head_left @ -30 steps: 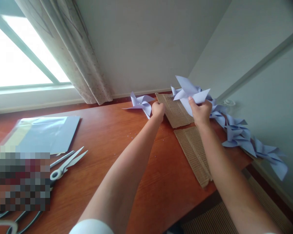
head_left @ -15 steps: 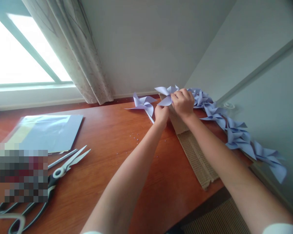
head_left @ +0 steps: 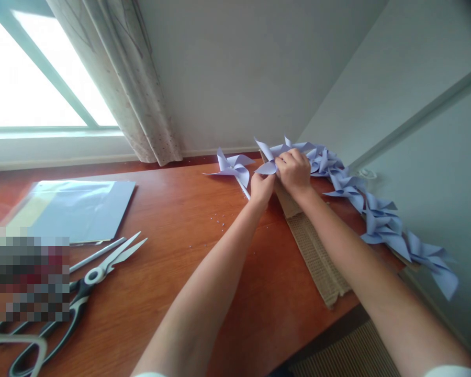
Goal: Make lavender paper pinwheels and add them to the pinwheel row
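Observation:
At the far edge of the table, a pale lilac paper pinwheel (head_left: 267, 168) is between my hands. My right hand (head_left: 294, 172) is closed on it near its centre, fingers curled over the blades. Just below, my left hand (head_left: 261, 187) is closed in a pinch under the pinwheel; its stick is hidden, so I cannot see exactly what the fingers grip. A corrugated cardboard strip (head_left: 314, 256) lies beneath and beside my right forearm. Another pinwheel (head_left: 232, 168) with a white stick rests left of my left hand.
Several finished-looking pinwheels (head_left: 380, 217) line the right side by the wall. On the left are scissors (head_left: 96, 275) with open blades, a white stick (head_left: 98, 255) and a plastic-sleeved paper stack (head_left: 86, 214). Small paper bits lie mid-table. A curtain (head_left: 141, 115) hangs behind.
The held pinwheel's blades have turned or tilted a little, with one now pointing up more steeply. My left hand has moved slightly closer to my right. The view has shifted slightly.

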Motion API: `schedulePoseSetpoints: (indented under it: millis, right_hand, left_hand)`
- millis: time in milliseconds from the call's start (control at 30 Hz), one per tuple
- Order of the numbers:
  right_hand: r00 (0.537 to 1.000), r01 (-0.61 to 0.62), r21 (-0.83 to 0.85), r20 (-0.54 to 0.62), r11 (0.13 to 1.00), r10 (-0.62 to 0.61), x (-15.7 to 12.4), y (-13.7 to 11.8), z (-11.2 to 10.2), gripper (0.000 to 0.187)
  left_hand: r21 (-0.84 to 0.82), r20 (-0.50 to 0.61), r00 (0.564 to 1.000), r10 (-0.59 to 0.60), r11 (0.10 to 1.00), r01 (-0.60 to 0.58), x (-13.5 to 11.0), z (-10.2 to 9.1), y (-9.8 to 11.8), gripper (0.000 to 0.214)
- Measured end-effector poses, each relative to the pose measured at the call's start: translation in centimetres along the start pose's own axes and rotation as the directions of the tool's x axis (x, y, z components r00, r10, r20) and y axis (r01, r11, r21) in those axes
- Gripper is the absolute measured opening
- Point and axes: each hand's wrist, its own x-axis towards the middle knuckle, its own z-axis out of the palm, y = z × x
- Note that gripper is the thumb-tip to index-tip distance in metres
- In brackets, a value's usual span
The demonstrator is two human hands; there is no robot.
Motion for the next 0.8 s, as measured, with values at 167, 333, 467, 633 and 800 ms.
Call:
schedulePoseSetpoints:
  millis: [167, 333, 467, 633, 800]
  right_hand:
    - [1.000, -0.021, 0.010, 0.014, 1.000, 0.021, -0.05, -0.18, -0.18, 0.032]
    - [0.999, -0.044, 0.027, 0.025, 0.999, 0.043, -0.12, -0.40, -0.25, 0.032]
    - [0.997, -0.064, 0.058, 0.056, 0.996, 0.061, -0.10, -0.40, -0.23, 0.033]
    - [0.997, -0.065, 0.034, 0.045, 0.997, 0.064, 0.06, -0.34, -0.13, 0.032]
    - [0.998, -0.030, 0.026, 0.050, 0.999, 0.028, 0.06, -0.54, -0.07, 0.029]
  left_hand:
    - [0.002, 0.010, 0.999, -0.040, 0.999, 0.040, -0.09, -0.16, -0.29, 0.007]
    - [0.007, 0.000, 0.997, -0.080, 0.997, 0.080, -0.07, -0.18, -0.28, 0.012]
    - [0.012, -0.010, 0.995, -0.097, 0.995, 0.098, -0.18, -0.13, -0.07, 0.015]
    - [0.016, -0.010, 0.995, -0.099, 0.995, 0.100, -0.40, -0.06, 0.02, 0.012]
    - [0.005, -0.003, 0.996, -0.092, 0.996, 0.092, -0.51, -0.16, 0.12, 0.016]
